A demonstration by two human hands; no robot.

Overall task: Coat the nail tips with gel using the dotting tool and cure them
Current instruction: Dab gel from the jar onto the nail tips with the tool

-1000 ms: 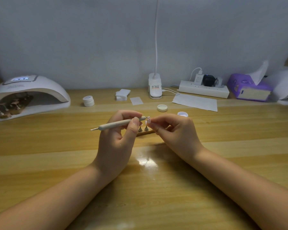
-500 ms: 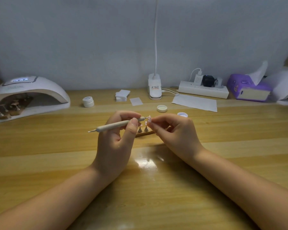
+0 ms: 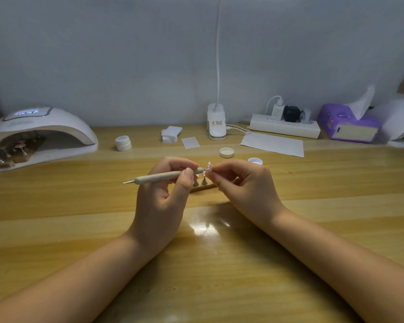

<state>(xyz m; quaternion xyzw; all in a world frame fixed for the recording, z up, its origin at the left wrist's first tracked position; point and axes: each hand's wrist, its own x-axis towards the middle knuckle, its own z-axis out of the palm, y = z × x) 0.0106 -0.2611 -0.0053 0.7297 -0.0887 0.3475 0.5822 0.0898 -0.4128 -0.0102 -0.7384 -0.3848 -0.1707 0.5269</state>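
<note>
Coating is in hand: the left hand [image 3: 160,201] pinches the dotting tool [image 3: 163,176], its tip touching a nail tip [image 3: 208,167] pinched by the right hand [image 3: 245,187], above the table's middle. Next (my guess): curing in the far-left nail lamp [image 3: 40,136], carried steadily.

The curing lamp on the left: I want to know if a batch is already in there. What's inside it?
Inside the curing lamp a holder strip carries several small stands with nail tips. The lamp's hood covers the back of the chamber, so the full count stays hidden.
</note>
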